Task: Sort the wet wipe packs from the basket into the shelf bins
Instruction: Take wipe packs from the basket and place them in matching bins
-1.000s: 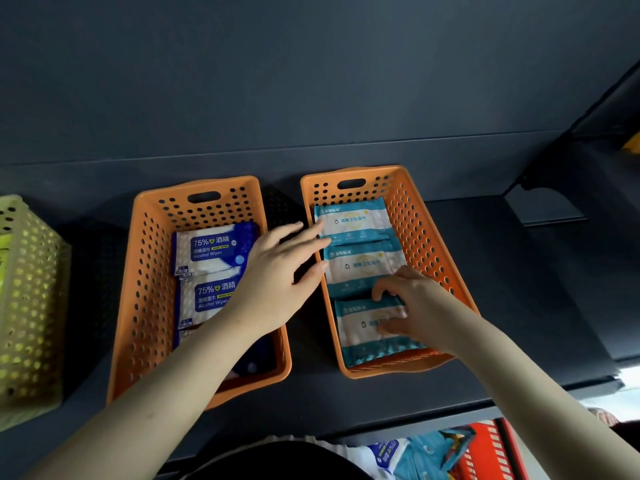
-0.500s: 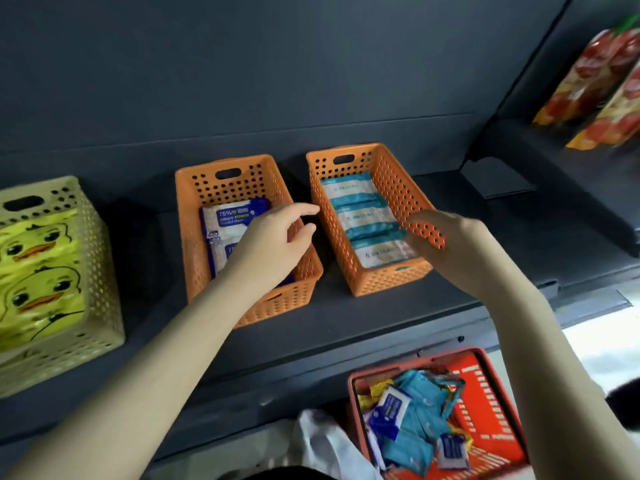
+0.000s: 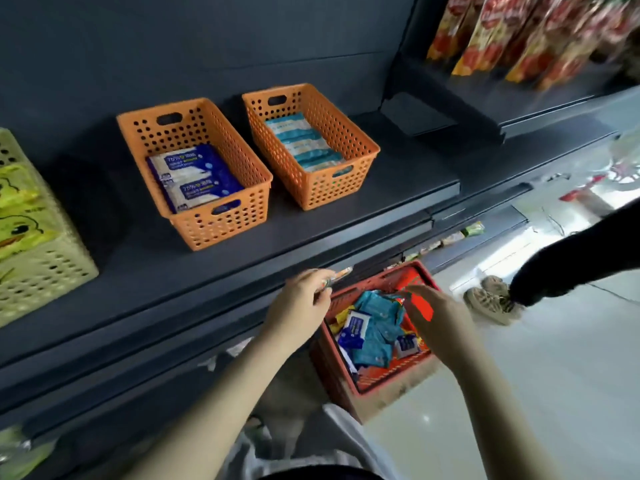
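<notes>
A red basket (image 3: 380, 278) stands on the floor below the shelf, holding several teal packs (image 3: 377, 327), small blue packs (image 3: 354, 328) and yellow ones in a loose heap. My left hand (image 3: 301, 304) hovers at the basket's left rim with relaxed fingers and holds nothing. My right hand (image 3: 437, 318) is spread above the basket's right side, also holding nothing. On the shelf, the left orange bin (image 3: 225, 224) contains blue alcohol wipe packs (image 3: 197, 178). The right orange bin (image 3: 333, 189) contains a row of teal packs (image 3: 300, 143).
A pale yellow bin (image 3: 41, 268) with duck-printed packs stands at the shelf's left end. Red and yellow snack bags (image 3: 512, 36) hang at the upper right. Another person's shoes (image 3: 491, 299) and dark leg (image 3: 575, 261) are on the floor right of the basket.
Both hands left the orange bins and dropped to the red basket. My view tilted down and back, so the whole basket and the floor show.
</notes>
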